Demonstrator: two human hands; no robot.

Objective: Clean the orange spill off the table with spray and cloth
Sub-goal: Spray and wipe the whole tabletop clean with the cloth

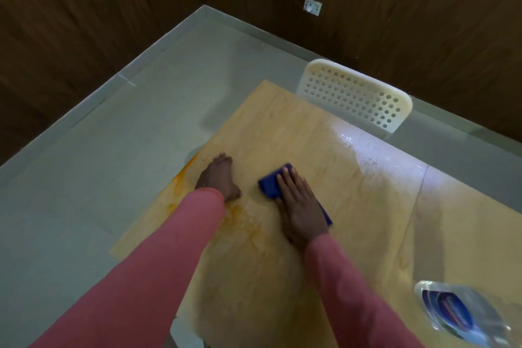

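Observation:
A light wooden table [296,127] carries orange smears [243,220] along its left edge and near my left wrist. My right hand [299,206] lies flat on a folded blue cloth [269,182], pressing it onto the tabletop just right of the smears. My left hand [220,176] rests on the table near the left edge, fingers curled down, holding nothing. A clear spray bottle with a blue label [460,313] stands at the bottom right of the table, partly cut off by the frame.
A white perforated plastic chair [356,96] stands at the table's far side. A wet, shiny patch [364,147] covers the table's far right part. Grey floor [113,150] surrounds the table; dark wood-panelled walls [113,8] with a socket [312,6] lie beyond.

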